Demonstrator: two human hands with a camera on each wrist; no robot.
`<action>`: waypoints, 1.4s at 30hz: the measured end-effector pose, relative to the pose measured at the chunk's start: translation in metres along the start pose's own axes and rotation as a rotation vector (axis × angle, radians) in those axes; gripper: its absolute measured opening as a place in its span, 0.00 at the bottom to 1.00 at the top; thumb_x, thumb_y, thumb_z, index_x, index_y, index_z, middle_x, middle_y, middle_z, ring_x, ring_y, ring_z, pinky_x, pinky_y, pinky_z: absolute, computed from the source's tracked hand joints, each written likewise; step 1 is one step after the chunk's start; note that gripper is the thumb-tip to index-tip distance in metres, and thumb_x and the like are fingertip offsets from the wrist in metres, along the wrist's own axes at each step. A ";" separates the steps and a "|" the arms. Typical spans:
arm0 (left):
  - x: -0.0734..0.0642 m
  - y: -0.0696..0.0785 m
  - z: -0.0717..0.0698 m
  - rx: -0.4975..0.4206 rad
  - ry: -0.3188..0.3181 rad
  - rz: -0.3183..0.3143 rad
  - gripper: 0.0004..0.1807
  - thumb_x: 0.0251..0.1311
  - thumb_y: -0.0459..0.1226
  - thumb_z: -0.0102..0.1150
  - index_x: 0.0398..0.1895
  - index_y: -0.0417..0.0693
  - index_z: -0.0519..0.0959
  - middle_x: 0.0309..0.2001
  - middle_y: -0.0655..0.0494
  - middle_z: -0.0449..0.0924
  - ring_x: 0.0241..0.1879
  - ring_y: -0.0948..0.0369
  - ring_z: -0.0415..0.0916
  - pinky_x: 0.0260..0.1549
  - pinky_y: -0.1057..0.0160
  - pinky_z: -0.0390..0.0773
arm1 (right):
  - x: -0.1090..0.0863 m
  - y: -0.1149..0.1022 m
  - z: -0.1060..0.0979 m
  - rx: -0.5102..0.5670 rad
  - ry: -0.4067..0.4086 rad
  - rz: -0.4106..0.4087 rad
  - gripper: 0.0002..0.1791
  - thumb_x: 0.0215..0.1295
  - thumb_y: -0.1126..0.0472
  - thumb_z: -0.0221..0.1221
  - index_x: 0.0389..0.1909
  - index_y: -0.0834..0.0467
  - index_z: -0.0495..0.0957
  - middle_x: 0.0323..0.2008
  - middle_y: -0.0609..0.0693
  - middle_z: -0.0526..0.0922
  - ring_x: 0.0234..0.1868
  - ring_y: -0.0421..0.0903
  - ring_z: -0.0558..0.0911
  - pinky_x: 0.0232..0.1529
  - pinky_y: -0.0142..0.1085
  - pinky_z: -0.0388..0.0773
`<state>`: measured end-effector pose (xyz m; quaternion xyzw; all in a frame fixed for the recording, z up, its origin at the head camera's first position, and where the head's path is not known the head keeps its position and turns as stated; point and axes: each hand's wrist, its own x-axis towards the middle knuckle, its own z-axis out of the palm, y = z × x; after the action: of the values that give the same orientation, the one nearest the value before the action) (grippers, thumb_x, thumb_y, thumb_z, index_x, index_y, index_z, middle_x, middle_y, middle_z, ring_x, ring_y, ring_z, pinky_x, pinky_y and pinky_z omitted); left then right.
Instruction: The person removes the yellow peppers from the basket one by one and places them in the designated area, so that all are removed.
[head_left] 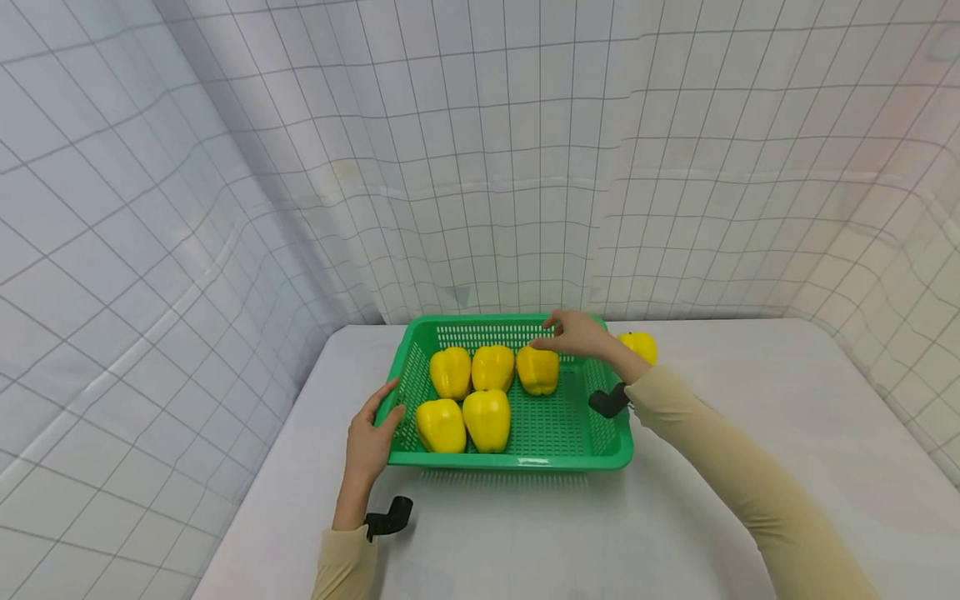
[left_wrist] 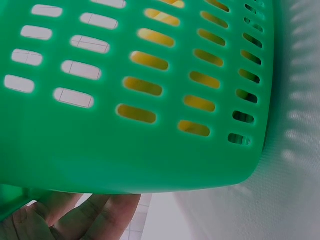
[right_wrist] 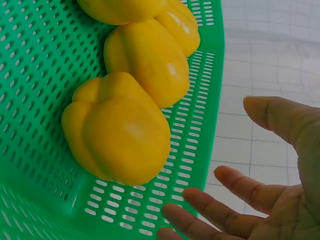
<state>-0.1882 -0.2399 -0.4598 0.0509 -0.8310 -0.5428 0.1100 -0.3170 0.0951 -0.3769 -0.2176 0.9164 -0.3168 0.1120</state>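
Observation:
A green perforated plastic basket (head_left: 528,462) stands on the white table with several yellow bell peppers inside, gathered toward its left and back. My left hand (head_left: 367,437) holds the basket's left rim; in the left wrist view the fingers (left_wrist: 117,212) show at the rim, beside the slotted outer wall. Over the back right part of the basket is my right hand (head_left: 581,335), near the back-row bell pepper (head_left: 538,371). In the right wrist view its fingers (right_wrist: 225,215) are spread and apart from the closest bell pepper (right_wrist: 125,132), with nothing held.
Another yellow bell pepper (head_left: 640,346) lies on the table (head_left: 750,400) outside the basket's right side, partly hidden by my right forearm. White grid-patterned curtains (head_left: 480,167) hang behind and at both sides. A black camera mount (head_left: 390,517) sits on each wrist.

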 end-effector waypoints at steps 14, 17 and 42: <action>-0.001 0.000 0.000 -0.012 0.008 0.003 0.25 0.67 0.40 0.53 0.67 0.52 0.68 0.67 0.45 0.63 0.63 0.49 0.62 0.55 0.43 0.64 | 0.019 -0.010 0.028 -0.176 -0.097 0.123 0.39 0.62 0.45 0.59 0.64 0.69 0.64 0.59 0.64 0.71 0.59 0.60 0.70 0.54 0.50 0.69; -0.001 -0.001 0.000 -0.013 0.008 0.006 0.25 0.67 0.39 0.53 0.67 0.52 0.68 0.67 0.45 0.63 0.63 0.49 0.62 0.55 0.43 0.64 | 0.021 -0.012 0.033 -0.204 -0.094 0.135 0.40 0.62 0.45 0.59 0.65 0.71 0.62 0.60 0.66 0.69 0.62 0.62 0.67 0.57 0.51 0.66; -0.001 -0.001 0.000 -0.003 0.017 0.003 0.25 0.67 0.40 0.53 0.67 0.52 0.68 0.67 0.45 0.63 0.63 0.48 0.62 0.55 0.43 0.65 | 0.029 0.001 0.057 -0.171 -0.067 0.260 0.53 0.58 0.42 0.62 0.68 0.74 0.49 0.59 0.70 0.68 0.59 0.63 0.69 0.55 0.51 0.68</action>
<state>-0.1870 -0.2398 -0.4610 0.0539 -0.8293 -0.5436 0.1180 -0.3233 0.0523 -0.4235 -0.1162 0.9562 -0.2130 0.1634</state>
